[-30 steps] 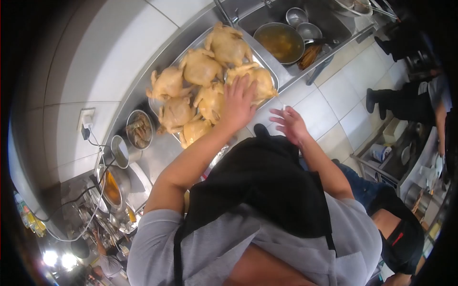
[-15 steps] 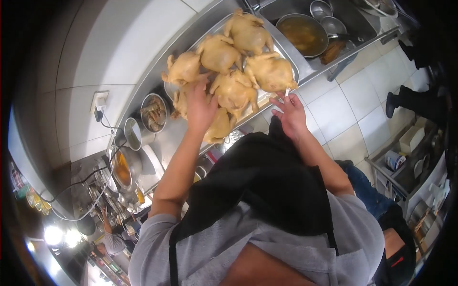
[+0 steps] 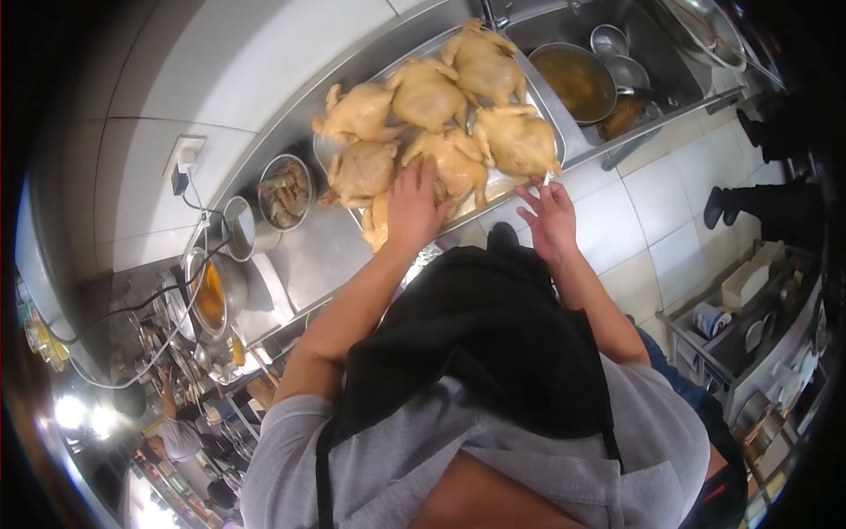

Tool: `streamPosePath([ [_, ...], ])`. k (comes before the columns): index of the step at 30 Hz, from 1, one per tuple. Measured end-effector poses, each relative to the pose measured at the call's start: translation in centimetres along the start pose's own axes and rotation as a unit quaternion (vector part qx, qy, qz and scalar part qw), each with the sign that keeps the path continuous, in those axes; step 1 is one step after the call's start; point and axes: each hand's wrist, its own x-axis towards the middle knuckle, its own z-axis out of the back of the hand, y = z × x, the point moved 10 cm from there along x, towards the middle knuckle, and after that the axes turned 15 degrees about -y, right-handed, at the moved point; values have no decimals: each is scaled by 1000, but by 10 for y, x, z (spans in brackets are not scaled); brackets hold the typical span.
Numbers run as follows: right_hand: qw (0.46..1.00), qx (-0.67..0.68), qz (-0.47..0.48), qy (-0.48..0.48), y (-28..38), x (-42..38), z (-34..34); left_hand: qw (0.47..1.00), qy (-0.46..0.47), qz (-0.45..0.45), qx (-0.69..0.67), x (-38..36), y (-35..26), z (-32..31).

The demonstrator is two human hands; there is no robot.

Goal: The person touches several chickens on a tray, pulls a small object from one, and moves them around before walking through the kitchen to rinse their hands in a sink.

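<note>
Several whole plucked chickens, pale yellow, lie breast up on a metal tray (image 3: 500,189). My left hand (image 3: 416,210) rests with fingers stretched over the near edge of the middle chicken (image 3: 449,161), and covers part of the nearest chicken (image 3: 376,225). Beside its fingers on the left is another chicken (image 3: 363,167). At the tray's right front corner, my right hand (image 3: 552,219) pinches a small, thin white thing (image 3: 548,177) between thumb and index finger, the other fingers loosely curled. Just above it lies the right-hand chicken (image 3: 518,141).
Right of the tray is a sink (image 3: 648,88) with a pot of brownish liquid (image 3: 575,84). On the left stand a bowl of meat pieces (image 3: 285,192), a metal container (image 3: 240,229) and a bowl of orange liquid (image 3: 210,298). Other people stand at the far right and lower left.
My left hand has moved right, from between the left chickens onto the middle chicken. My right hand keeps its pinch on the white thing near the tray corner. The view has shifted slightly.
</note>
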Motion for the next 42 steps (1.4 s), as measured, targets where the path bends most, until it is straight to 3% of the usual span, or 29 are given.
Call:
streamPosePath([
  [3, 1000, -13, 1, -5, -2, -6, 3, 1000, 10, -2, -30, 3, 2, 3],
  [7, 994, -55, -63, 65, -21, -24, -16, 999, -41, 0, -32, 26, 12, 11],
  [8, 992, -66, -68, 85, -24, -29, -24, 980, -53, 121, -148, 41, 37, 5],
  [9, 989, -77, -74, 105, -26, -34, -32, 934, -64, 238, -260, 50, 59, -5],
  [10, 988, -81, -81, 109, -27, -35, -38, 933, -69, 240, -259, 66, 62, -3],
  [11, 987, -84, -79, 114, -27, -38, -43, 819, -45, 402, -407, 66, 80, -22],
  [12, 984, -102, -81, 118, -29, -41, -47, 656, -17, 536, -532, 59, 82, -43],
  [13, 982, -120, -80, 122, -29, -43, -51, 656, -22, 533, -534, 66, 84, -45],
  [15, 979, -127, -80, 135, -28, -49, -54, 597, 2, 588, -546, 63, 84, -63],
  [19, 973, -151, -81, 153, -26, -53, -47, 568, -15, 611, -551, 59, 86, -82],
  [34, 966, -202, -50, 151, -21, -46, -26, 593, -83, 594, -537, 66, 89, -67],
  [37, 966, -201, -53, 153, -25, -41, -26, 640, -83, 586, -490, 60, 84, -54],
  [38, 964, -207, -45, 159, -26, -40, -25, 819, -127, 443, -342, 72, 76, -18],
  [39, 962, -213, -38, 166, -26, -39, -25, 935, -163, 266, -168, 84, 47, 14],
  [40, 963, -211, -38, 166, -25, -37, -24, 936, -162, 265, -167, 85, 35, 25],
  [42, 956, -242, -20, 163, -23, -35, -22, 980, -170, 80, -61, 96, -20, 47],
])
